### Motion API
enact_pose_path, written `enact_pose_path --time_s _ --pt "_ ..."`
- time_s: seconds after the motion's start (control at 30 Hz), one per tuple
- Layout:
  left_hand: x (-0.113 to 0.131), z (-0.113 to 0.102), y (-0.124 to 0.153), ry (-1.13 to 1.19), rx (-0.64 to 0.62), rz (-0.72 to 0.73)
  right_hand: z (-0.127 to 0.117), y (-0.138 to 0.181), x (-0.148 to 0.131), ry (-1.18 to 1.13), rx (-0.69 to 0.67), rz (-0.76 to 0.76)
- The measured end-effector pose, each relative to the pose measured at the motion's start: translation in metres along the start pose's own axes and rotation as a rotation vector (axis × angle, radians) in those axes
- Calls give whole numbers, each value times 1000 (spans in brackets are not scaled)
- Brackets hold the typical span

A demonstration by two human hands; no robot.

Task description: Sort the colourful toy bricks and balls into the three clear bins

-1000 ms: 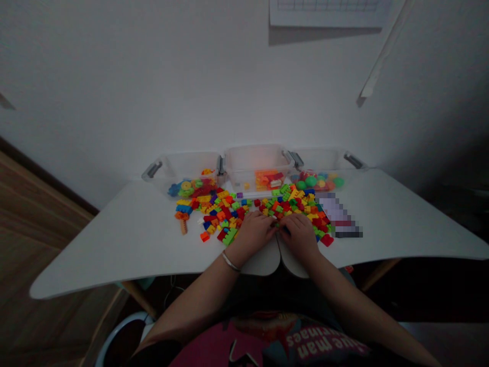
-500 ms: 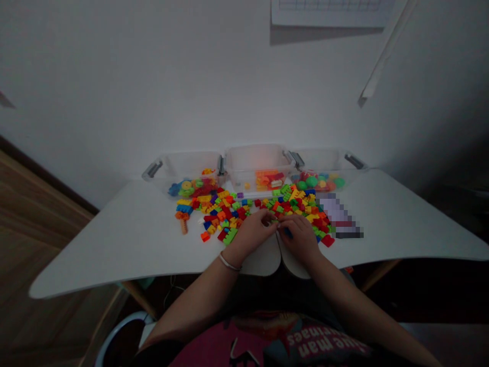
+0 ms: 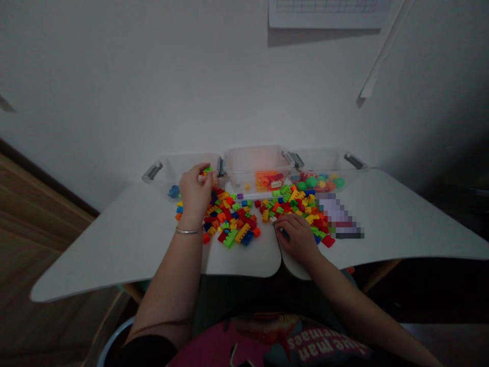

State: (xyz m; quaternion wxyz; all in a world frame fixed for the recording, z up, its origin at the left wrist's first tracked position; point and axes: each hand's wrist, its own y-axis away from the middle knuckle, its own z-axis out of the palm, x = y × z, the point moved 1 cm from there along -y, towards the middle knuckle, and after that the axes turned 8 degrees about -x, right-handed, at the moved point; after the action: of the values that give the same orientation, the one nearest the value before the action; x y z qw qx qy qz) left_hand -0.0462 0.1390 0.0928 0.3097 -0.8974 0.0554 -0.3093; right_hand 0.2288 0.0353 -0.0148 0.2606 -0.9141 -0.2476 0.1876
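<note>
My left hand (image 3: 195, 192) is raised over the left clear bin (image 3: 168, 168), its fingers pinched on a small green brick (image 3: 208, 168). A silver bracelet circles that wrist. My right hand (image 3: 298, 235) rests curled on the white table (image 3: 114, 244) at the near edge of the pile of coloured bricks (image 3: 244, 214), with a blue brick (image 3: 286, 233) under its fingers. Whether it grips that brick I cannot make out.
Three clear plastic bins stand against the wall: the left one, the middle bin (image 3: 256, 162) with orange and red pieces, the right bin (image 3: 324, 159) with green balls. A blurred-out patch (image 3: 340, 216) lies right of the pile. A stool (image 3: 114, 341) stands below left.
My left hand left the middle of the pile and reached up and left to the left bin, carrying a green brick. My right hand stayed at the pile's near edge.
</note>
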Motion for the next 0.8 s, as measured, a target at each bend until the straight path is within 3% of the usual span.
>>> enact_pose_path --time_s 0.1,0.27,0.5,0.67,0.8 --pt "-15 -2 -16 -156 19 -67 1 0 1 -1 -3 2" --pt "-33 8 -27 -287 -75 -153 3 0 3 -3 12 -26" --pt "-33 16 -18 -518 -143 -39 2 0 2 6 -6 -18" --pt "-40 11 -14 -304 -155 34 2 0 2 3 -12 -11" --pt "-49 -6 1 -152 -46 87 2 0 2 8 -14 -2"
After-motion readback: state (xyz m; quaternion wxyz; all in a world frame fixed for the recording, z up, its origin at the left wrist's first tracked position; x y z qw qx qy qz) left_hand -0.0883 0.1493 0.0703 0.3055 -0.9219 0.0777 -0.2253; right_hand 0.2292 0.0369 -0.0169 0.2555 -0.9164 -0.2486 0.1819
